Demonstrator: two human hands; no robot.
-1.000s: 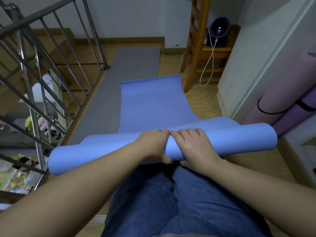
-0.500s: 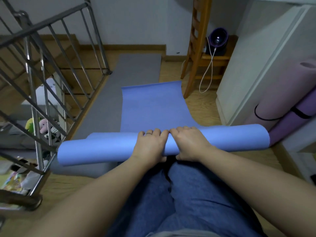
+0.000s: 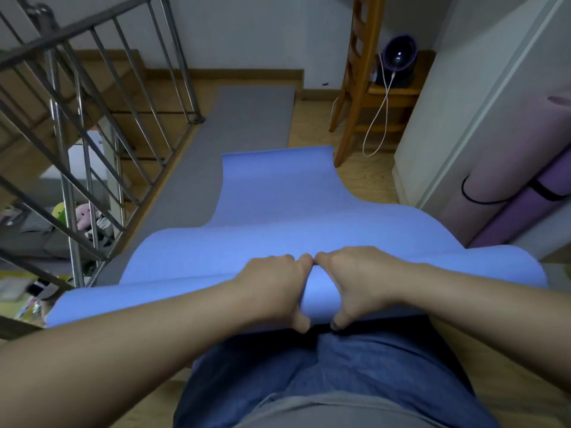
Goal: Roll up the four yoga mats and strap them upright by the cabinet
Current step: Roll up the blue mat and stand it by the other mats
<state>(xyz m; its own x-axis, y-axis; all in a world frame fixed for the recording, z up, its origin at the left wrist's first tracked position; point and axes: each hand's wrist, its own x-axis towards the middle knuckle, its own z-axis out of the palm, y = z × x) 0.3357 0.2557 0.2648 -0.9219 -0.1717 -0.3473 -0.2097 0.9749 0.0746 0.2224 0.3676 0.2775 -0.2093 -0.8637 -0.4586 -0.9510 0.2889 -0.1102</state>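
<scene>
Wood floor (image 3: 364, 180); hands (image 3: 309, 285) grip blue mat (image 3: 278, 205), roll's underside hidden.

The blue mat (image 3: 278, 205) has less flat length left than a second ago — its roll is thicker, and both hands (left (image 3: 275, 285), right (image 3: 358, 279)) have shifted their grip, thumbs now under it.

Hands: left hand (image 3: 275, 287) and right hand (image 3: 358, 282) are gripping the roll of the blue mat (image 3: 278, 211) side by side at frame centre, knuckles touching.
Blue mat: its unrolled part is stretching toward the upper centre.
Grey mat (image 3: 244, 125): is lying flat beyond it.
Right edge: two strapped purple mats (image 3: 506, 186) are leaning by the cabinet (image 3: 457, 97).
Left: railing (image 3: 92, 97).
</scene>
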